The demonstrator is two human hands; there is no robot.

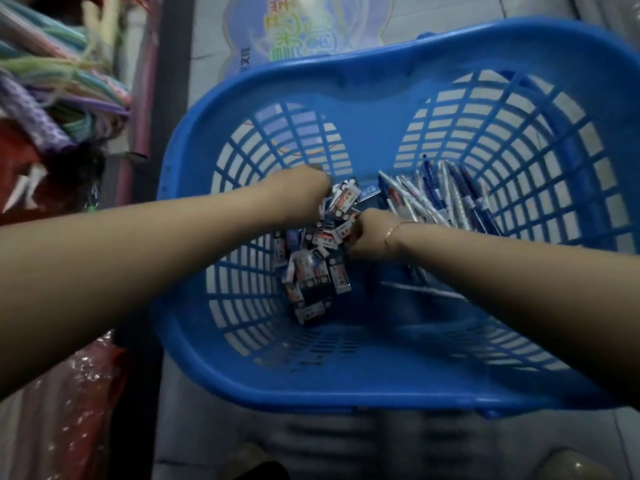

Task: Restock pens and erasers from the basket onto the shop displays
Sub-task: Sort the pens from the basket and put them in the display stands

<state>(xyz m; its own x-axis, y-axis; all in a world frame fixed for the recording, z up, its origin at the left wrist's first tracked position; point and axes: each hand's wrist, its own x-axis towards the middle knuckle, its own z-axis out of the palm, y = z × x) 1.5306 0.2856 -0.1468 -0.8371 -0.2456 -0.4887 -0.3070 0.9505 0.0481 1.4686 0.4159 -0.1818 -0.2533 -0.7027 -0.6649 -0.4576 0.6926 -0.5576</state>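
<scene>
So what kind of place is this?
Most likely a small stationery shop. A blue basket on the floor holds packaged erasers and pens, and colourful goods hang at the left.

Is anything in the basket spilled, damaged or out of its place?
Nothing stands out. The erasers lie in a loose heap in the blue basket, the pens beside them. Both hands, left and right, reach into the heap.

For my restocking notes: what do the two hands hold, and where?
Both hands, left and right, reach into the eraser packs; fingers are hidden, so any hold cannot be told.
</scene>
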